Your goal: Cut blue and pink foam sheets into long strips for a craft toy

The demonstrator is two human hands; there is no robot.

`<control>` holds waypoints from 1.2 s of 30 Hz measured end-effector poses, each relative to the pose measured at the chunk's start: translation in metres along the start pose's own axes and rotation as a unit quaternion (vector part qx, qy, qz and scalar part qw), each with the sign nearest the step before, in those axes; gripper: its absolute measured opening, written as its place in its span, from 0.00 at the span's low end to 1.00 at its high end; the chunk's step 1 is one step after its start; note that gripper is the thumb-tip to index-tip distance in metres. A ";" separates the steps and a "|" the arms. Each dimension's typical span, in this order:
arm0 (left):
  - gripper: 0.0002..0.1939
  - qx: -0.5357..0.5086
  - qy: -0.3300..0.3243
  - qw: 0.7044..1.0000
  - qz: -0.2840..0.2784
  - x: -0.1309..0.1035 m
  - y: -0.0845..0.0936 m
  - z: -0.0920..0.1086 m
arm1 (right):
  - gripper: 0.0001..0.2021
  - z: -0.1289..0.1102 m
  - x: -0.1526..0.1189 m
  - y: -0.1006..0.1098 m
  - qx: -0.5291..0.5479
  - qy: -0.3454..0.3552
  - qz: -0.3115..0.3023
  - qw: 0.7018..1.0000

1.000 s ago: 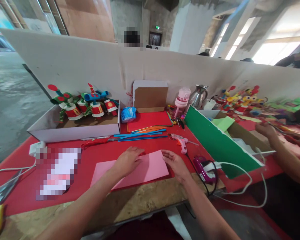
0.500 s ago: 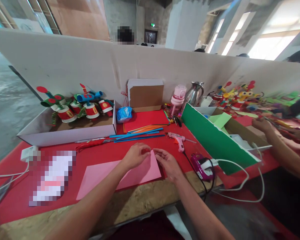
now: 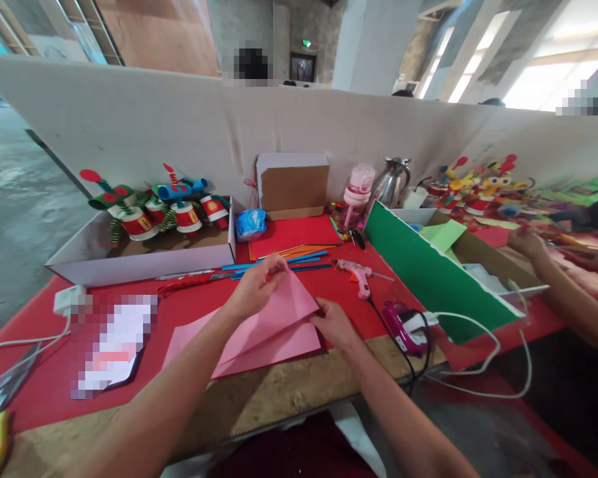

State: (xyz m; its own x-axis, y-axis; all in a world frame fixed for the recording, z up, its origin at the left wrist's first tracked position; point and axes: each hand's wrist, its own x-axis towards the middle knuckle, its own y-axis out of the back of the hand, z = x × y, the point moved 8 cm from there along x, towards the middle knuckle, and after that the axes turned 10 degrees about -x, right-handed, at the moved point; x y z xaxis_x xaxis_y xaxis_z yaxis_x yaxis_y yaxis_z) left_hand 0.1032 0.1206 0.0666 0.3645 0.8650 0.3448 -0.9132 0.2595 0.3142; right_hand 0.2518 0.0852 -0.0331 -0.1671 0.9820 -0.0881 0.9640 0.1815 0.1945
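A pink paper sheet (image 3: 290, 302) is lifted and tilted between both hands. My left hand (image 3: 260, 285) pinches its upper corner. My right hand (image 3: 333, 322) grips its right corner between thumb and fingers. Beneath it, another pink paper layer (image 3: 296, 345) lies flat on the red table covering (image 3: 363, 328); whether the two are joined is hidden. Behind the hands lie several blue strips (image 3: 303, 260). A pink glue gun (image 3: 359, 275) rests to the right of the paper.
A white box (image 3: 144, 259) with cup figures stands at left, near a phone (image 3: 117, 345), pliers (image 3: 0, 431) and red-handled tool (image 3: 187, 282). At right are a green-sided box (image 3: 438, 279), purple power block (image 3: 403, 325), cables and another person's arm (image 3: 563, 285).
The upper pink sheet has risen off the layer below. My left hand has moved up and left with its corner; my right hand has shifted slightly and now holds the right corner.
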 end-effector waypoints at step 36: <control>0.46 0.421 0.229 0.841 -0.249 -0.089 0.053 -0.071 | 0.15 0.031 -0.058 0.088 -0.112 -0.160 0.124 0.973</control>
State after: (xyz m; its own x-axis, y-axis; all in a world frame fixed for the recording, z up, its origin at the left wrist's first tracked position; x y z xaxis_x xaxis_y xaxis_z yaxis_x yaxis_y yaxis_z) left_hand 0.0094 0.0875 -0.0104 0.3790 0.8635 -0.3327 -0.1438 0.4101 0.9006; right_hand 0.3528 0.0425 -0.0413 0.1717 0.9368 -0.3049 0.8913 -0.0159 0.4530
